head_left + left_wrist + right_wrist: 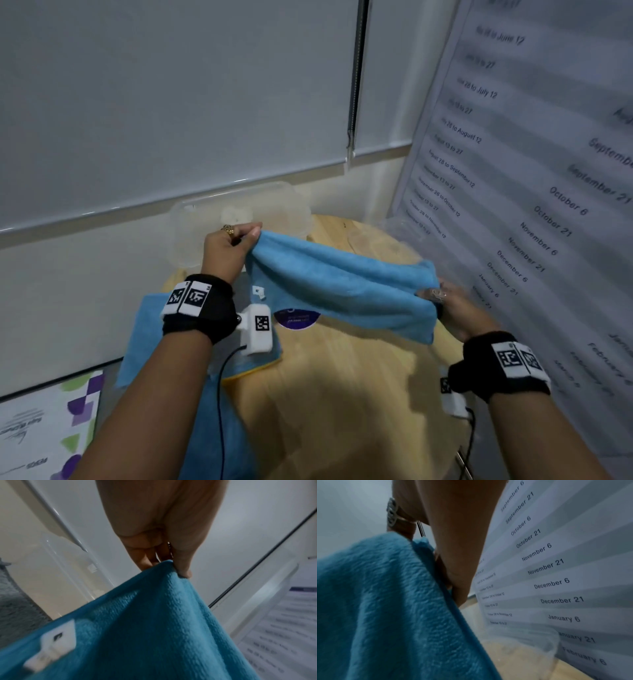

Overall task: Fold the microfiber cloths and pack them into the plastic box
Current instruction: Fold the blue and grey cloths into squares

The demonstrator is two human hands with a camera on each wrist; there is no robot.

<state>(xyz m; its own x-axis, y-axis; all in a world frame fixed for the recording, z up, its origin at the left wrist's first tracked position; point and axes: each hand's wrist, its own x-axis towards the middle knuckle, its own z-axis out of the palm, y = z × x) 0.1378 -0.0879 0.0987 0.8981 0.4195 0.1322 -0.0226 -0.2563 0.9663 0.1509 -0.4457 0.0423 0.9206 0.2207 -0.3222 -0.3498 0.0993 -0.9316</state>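
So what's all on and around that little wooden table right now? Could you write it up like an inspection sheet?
Surface: round wooden table, a purple round sticker on it.
Job's things: blue cloth held stretched in the air above the table; more blue cloths lying at the table's left edge; clear plastic box open at the back; what looks like its clear lid beside it.
Clutter: nothing seen.
Hands: left hand pinches one end of the cloth, right hand grips the other.
Cables: black cable hanging from the left wrist camera; another at the right wrist.
Surroundings: white blinds behind; a dated chart on the right; a printed sheet lower left.
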